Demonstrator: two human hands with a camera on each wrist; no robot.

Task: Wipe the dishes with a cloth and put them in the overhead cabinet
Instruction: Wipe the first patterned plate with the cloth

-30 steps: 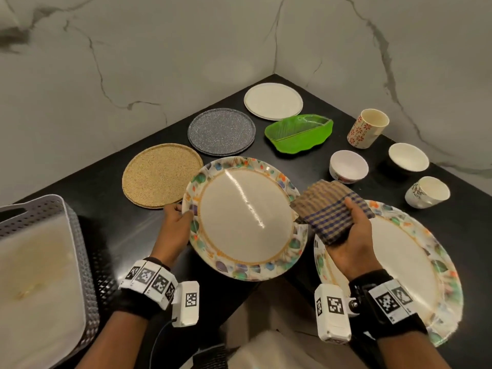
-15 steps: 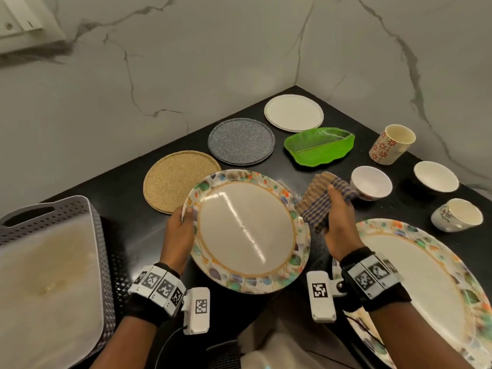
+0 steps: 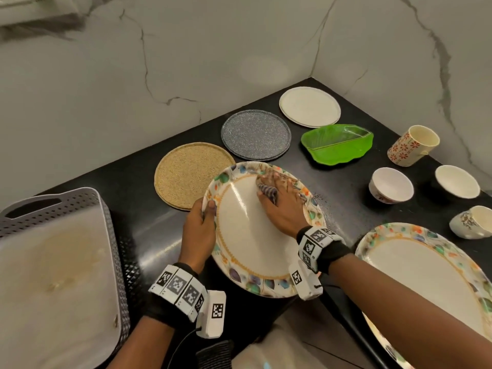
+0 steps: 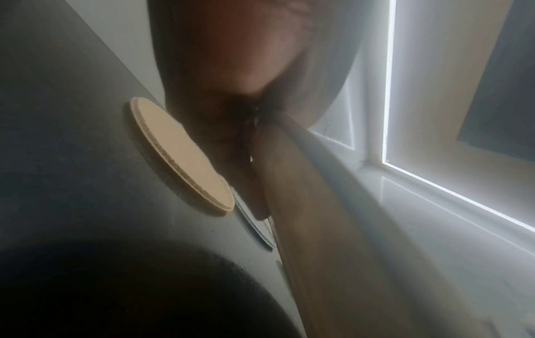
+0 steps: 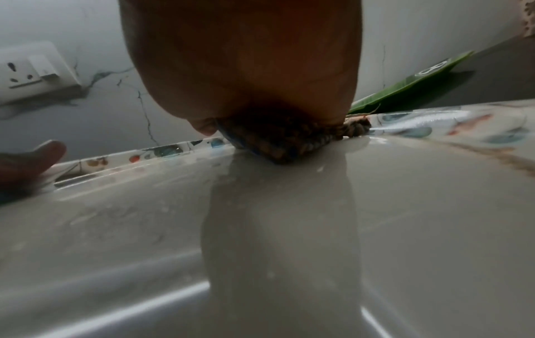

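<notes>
Far left there's a grey perforated basket [image 3: 111, 235] with a pale liner, sitting on the black counter [image 3: 149, 198]. Next over, your left hand [image 3: 198, 233] grips the left rim of the floral plate [image 3: 247, 251], thumb curled over the top edge and the rest of the fingers tucked underneath, so you're holding it tilted up off the counter. Behind it lie the tan woven mat [image 3: 186, 177], the grey speckled plate [image 3: 255, 134] and a plain white plate [image 3: 310, 106], all flat.

Your right hand [image 3: 282, 206] is flat on the upper right part of that floral plate, fingers stretched out fairly close together, pressing the checked cloth [image 3: 267, 191] down against the surface. From the right wrist view the cloth [image 5: 278, 141] is bunched under your palm, touching the glossy white centre.

Further right: a green leaf-shaped dish [image 3: 338, 145], a floral cup [image 3: 411, 145], two small white bowls [image 3: 391, 185], another cup [image 3: 474, 222] lying tilted, and a second big floral plate [image 3: 426, 275] resting on the counter under your right forearm.
</notes>
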